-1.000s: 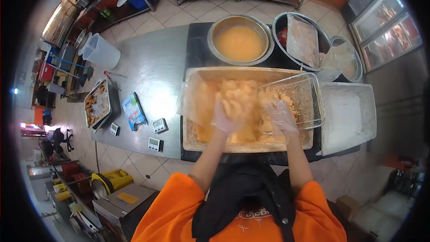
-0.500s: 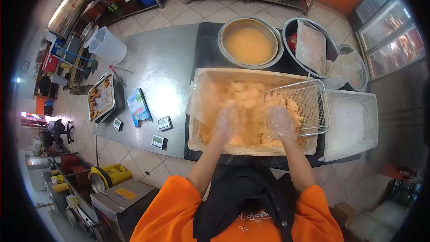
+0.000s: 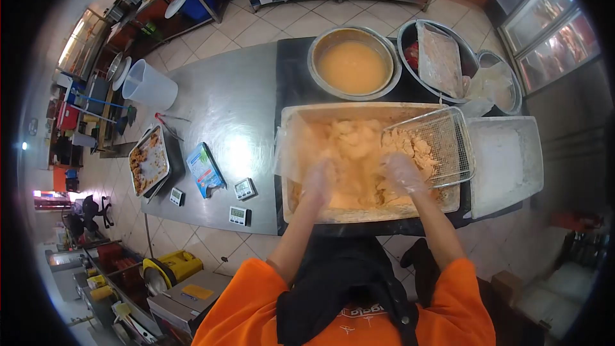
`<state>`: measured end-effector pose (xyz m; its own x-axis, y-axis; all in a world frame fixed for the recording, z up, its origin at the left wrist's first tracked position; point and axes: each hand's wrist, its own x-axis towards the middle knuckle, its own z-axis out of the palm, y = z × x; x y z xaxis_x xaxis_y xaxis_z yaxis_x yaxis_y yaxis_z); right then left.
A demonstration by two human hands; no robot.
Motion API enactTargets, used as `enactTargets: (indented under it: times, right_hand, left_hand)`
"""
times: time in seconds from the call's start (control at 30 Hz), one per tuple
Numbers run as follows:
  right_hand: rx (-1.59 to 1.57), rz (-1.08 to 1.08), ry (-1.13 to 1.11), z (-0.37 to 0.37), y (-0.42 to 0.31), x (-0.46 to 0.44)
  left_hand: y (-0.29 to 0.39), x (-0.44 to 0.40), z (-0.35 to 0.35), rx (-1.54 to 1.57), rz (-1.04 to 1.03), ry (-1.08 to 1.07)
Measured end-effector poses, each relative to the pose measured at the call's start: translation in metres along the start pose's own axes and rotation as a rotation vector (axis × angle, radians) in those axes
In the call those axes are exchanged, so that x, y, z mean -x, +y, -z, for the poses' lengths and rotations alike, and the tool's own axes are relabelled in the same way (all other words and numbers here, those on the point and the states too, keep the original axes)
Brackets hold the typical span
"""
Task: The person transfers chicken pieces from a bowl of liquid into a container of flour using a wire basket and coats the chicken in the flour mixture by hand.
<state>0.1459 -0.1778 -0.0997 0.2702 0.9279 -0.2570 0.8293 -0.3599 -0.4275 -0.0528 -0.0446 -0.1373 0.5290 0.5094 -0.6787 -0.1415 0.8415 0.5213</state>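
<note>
Both of my hands, in clear plastic gloves, are inside a large rectangular tub point(image 3: 371, 218) of orange-tan breading powder point(image 3: 351, 179). My left hand point(image 3: 318, 178) is on the tub's left side, its fingers smeared by motion and floating dust. My right hand point(image 3: 403, 174) is beside the wire basket's near left edge, and its fingertips are blurred too. Between and beyond the hands lie pale, powder-coated lumps point(image 3: 349, 136). The wire basket point(image 3: 456, 147) rests over the tub's right end, with a heap of crumbly coated breading point(image 3: 413, 147) at its left part.
A bowl of cloudy orange liquid point(image 3: 352, 67) stands behind the tub. Beside it, a metal basin point(image 3: 473, 57) holds a bagged flat package point(image 3: 439, 57). A white tub point(image 3: 506, 160) is at right. Leftward are timers point(image 3: 244, 188), a blue packet point(image 3: 205, 170), a tray point(image 3: 149, 160) and a pitcher point(image 3: 150, 86).
The camera view has shifted slightly. Both hands remain in the powder, with small blurred movements. The basket and lumps stay in about the same places.
</note>
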Motion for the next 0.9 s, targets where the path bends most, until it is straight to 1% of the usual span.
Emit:
enactTargets:
  times: [0.03,0.1,0.13,0.2,0.27,0.3,0.33,0.4,0.43,0.5,0.53,0.6,0.63,0.67,0.7,0.73,0.77,0.8,0.83,0.87,0.9]
  right_hand:
    - [0.001,-0.009,-0.002,0.005,-0.004,0.004]
    - [-0.572,-0.195,0.196,0.007,-0.014,0.023]
    - [-0.568,-0.216,0.203,0.015,-0.032,0.031]
    - [-0.257,-0.199,0.449,0.027,-0.069,0.039]
    - [-0.229,-0.262,0.447,-0.013,-0.045,0.032]
    - [-0.219,-0.314,0.423,-0.022,-0.048,0.034]
    - [-0.218,-0.339,0.436,-0.029,-0.05,0.039]
    - [-0.226,-0.327,0.539,-0.035,-0.059,0.038]
    - [-0.229,-0.346,0.537,-0.024,-0.073,0.042]
    - [-0.943,-0.718,0.39,0.012,-0.101,0.044]
    - [-0.939,-0.723,0.409,0.009,-0.103,0.042]
    - [-1.186,-0.555,0.604,-0.009,-0.097,0.036]
    - [-1.184,-0.568,0.637,-0.025,-0.09,0.03]
    - [-1.507,-0.468,0.627,-0.046,-0.08,0.023]
    - [-1.823,-0.337,0.612,-0.063,-0.074,0.016]
    - [-1.826,-0.342,0.659,-0.078,-0.073,0.009]
    - [-2.092,-0.253,0.711,-0.092,-0.077,0.001]
    - [-2.223,-0.194,0.758,-0.092,-0.085,-0.003]
    - [-2.354,-0.129,0.802,-0.083,-0.099,-0.008]
    - [-2.412,-0.234,0.859,-0.073,-0.11,-0.009]
    - [-2.475,-0.342,0.912,-0.062,-0.119,-0.008]
  left_hand:
    - [-0.002,-0.001,0.001,-0.024,0.005,-0.009]
    - [-0.007,-0.001,0.006,-0.061,0.036,-0.024]
    - [-0.009,-0.003,0.005,-0.118,0.038,-0.043]
    - [-0.006,-0.005,-0.003,-0.181,0.048,-0.093]
    - [0.005,0.0,-0.013,-0.239,0.043,-0.102]
    - [0.005,0.0,-0.01,-0.249,0.061,-0.116]
    - [0.006,-0.005,-0.007,-0.261,0.092,-0.123]
    - [0.016,-0.01,-0.013,-0.276,0.124,-0.143]
    - [0.022,0.0,-0.018,-0.275,0.119,-0.122]
    - [0.023,0.005,-0.015,-0.282,0.119,-0.116]
    - [0.021,0.002,-0.013,-0.287,0.116,-0.155]
    - [0.029,0.007,-0.022,-0.305,0.119,-0.221]
    - [0.043,0.024,-0.034,-0.624,0.047,-0.261]
    - [0.05,0.033,-0.043,-0.943,-0.035,-0.304]
    - [0.045,0.031,-0.05,-0.963,-0.03,-0.339]
    - [0.035,0.029,-0.057,-1.427,-0.225,-0.374]
    - [0.034,0.03,-0.059,-1.665,-0.33,-0.412]
    - [0.032,0.031,-0.062,-1.897,-0.455,-0.435]
    - [0.043,0.033,-0.06,-1.998,-0.625,-0.53]
    - [0.054,0.031,-0.056,-2.088,-0.804,-0.624]
    - [0.033,-0.016,-0.021,-1.785,-1.08,-0.481]
